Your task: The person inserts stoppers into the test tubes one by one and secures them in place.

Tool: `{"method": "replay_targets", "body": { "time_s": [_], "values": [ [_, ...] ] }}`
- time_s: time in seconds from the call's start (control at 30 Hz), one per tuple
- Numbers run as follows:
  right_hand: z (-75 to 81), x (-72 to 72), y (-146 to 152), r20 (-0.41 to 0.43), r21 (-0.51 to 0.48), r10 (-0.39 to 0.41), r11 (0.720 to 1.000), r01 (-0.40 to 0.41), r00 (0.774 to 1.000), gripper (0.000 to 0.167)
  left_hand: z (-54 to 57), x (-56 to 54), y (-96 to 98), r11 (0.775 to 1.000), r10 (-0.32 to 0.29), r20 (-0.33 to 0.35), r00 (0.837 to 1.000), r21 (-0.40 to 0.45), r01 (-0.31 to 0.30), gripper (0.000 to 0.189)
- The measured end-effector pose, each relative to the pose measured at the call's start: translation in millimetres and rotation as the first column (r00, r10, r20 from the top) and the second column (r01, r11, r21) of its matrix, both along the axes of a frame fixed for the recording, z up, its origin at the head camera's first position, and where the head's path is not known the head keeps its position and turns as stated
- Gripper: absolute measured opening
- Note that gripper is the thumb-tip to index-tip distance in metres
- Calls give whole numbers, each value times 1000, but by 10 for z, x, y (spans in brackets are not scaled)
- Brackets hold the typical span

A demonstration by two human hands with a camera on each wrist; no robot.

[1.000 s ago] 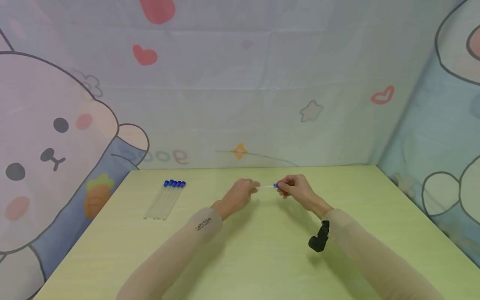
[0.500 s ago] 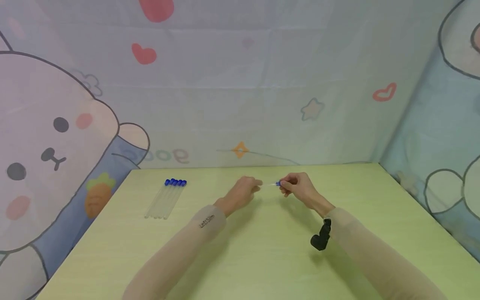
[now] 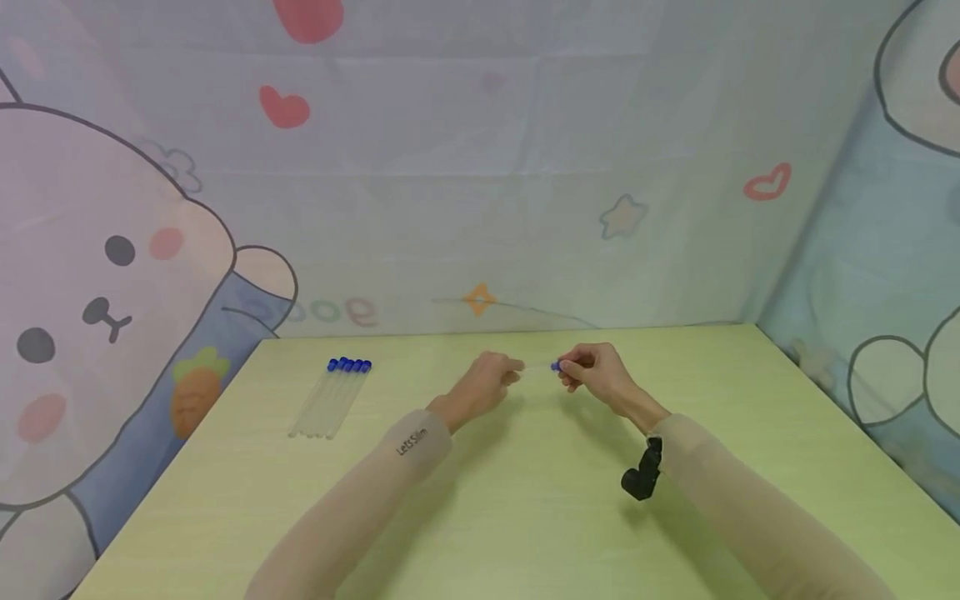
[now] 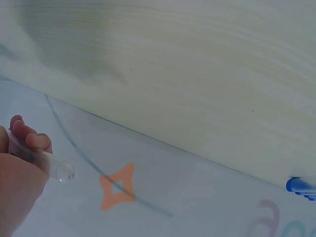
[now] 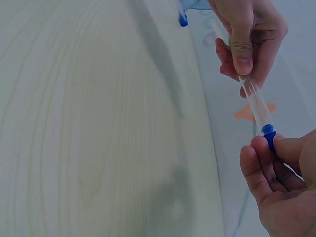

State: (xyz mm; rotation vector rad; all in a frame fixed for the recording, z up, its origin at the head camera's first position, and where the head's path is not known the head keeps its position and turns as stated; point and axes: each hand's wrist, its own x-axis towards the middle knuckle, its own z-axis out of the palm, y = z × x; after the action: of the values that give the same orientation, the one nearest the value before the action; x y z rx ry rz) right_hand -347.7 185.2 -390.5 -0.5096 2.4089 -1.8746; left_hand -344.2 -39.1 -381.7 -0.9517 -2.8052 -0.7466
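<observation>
Above the far part of the table, my left hand [image 3: 480, 387] grips a clear test tube [image 5: 258, 106] round its middle. In the left wrist view, the rounded end of the tube pokes out past the fingers. Facing it, my right hand [image 3: 600, 373] pinches a blue cap [image 5: 270, 139] between thumb and fingers. The cap's narrower part meets the tube's other end; how deep it sits in the tube I cannot tell. Tube and cap lie in one line between the two hands.
Several clear tubes [image 3: 327, 406] with blue caps [image 3: 349, 365] lie side by side at the left of the pale yellow-green table [image 3: 525, 517]. A printed cloth [image 3: 480, 183] hangs behind the table. A black device [image 3: 641, 477] is strapped at the right wrist.
Both hands keep their hold on the tube and cap and have shifted only very slightly upward in the head view. The row of tubes stays where it was.
</observation>
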Motion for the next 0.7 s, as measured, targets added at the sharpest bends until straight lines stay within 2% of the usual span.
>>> {"method": "replay_targets", "body": {
  "time_s": [0.13,0.37,0.5,0.63,0.7],
  "values": [
    [17,4,1,-3,-2,0,1000,0,1000,23,2,-5,7,1000,-10,-12,1000,9,10,30],
    [45,17,-12,5,11,-8,1000,8,1000,21,28,2,8,1000,-7,6,1000,31,7,30],
    [50,2,-8,11,21,-8,1000,8,1000,21,17,-9,4,1000,-9,-11,1000,24,9,27],
    [56,-13,2,1,49,-1,999,1,1000,22,11,-17,-3,1000,-14,-69,998,-12,13,25],
    [56,-20,2,7,64,-3,998,2,1000,21,8,-19,-7,997,-17,-137,990,-75,6,28]
  ]
}}
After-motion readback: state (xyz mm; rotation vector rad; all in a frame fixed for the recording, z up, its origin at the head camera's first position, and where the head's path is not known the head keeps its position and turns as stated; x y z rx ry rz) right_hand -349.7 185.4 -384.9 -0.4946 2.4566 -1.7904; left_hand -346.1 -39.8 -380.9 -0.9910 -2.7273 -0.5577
